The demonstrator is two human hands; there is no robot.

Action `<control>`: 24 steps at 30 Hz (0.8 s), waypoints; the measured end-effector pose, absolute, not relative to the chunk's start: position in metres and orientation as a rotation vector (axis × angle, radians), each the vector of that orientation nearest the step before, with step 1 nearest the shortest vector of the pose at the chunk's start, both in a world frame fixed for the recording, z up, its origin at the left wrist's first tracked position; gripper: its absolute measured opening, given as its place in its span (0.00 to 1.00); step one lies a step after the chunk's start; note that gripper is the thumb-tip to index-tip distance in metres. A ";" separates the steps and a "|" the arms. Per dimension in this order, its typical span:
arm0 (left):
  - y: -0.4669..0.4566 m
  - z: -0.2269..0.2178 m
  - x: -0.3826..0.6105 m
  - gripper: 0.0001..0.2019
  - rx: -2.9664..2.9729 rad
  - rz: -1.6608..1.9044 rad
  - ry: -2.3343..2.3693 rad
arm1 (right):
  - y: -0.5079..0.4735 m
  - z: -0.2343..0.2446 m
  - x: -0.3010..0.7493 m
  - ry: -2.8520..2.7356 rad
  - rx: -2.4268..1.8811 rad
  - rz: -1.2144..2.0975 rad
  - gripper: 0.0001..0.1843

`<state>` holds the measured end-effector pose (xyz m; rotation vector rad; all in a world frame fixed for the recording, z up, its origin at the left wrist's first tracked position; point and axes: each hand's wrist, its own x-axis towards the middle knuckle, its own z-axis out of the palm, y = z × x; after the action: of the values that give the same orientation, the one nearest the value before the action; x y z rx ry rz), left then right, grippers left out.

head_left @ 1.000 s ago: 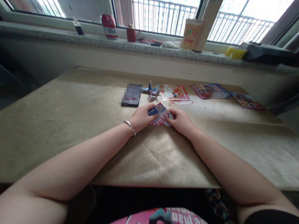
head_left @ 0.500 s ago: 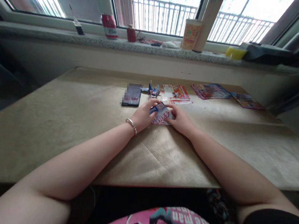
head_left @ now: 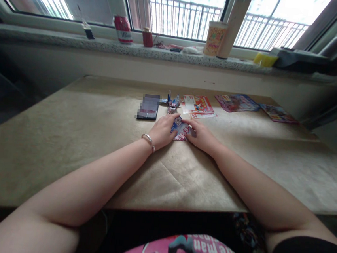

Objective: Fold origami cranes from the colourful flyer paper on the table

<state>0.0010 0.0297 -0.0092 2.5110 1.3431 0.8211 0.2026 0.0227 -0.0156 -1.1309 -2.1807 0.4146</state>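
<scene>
A small folded printed paper [head_left: 182, 131], blue and white with red lettering and a square code, lies between my hands on the table. My left hand [head_left: 165, 129], with a silver bangle at the wrist, closes on its left edge, thumb on top. My right hand [head_left: 201, 133] grips the right edge, its thumb on the printed face. Just beyond my left hand sits a folded paper figure [head_left: 173, 102] with pointed tips. A dark phone [head_left: 149, 107] lies to its left. The undersides of the paper and some fingertips are hidden.
Loose red and white printed sheets [head_left: 199, 105] lie behind my right hand. A stack of coloured leaflets [head_left: 236, 102] and another pile [head_left: 279, 113] are farther right. On the windowsill [head_left: 99, 44] stand a red can [head_left: 123, 30], a paper cup [head_left: 215, 39] and a yellow object [head_left: 264, 60].
My left hand has turned and slid slightly right over the paper, covering more of its left side. The paper's top has come down and looks flatter or narrower.
</scene>
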 end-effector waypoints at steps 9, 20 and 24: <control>0.020 -0.002 0.004 0.28 2.617 0.643 1.493 | 0.030 -0.022 0.202 -2.254 -1.238 0.227 0.19; 0.032 -0.007 0.007 0.24 2.679 0.213 1.356 | 0.031 -0.015 0.211 -2.391 -1.494 0.036 0.24; 0.030 -0.004 0.006 0.23 2.656 0.210 1.364 | 0.030 -0.014 0.211 -2.426 -1.520 0.014 0.25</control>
<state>0.0058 0.0302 -0.0036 2.6564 1.3645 0.2102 0.2109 0.0305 -0.0136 -1.5201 -2.4262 0.0142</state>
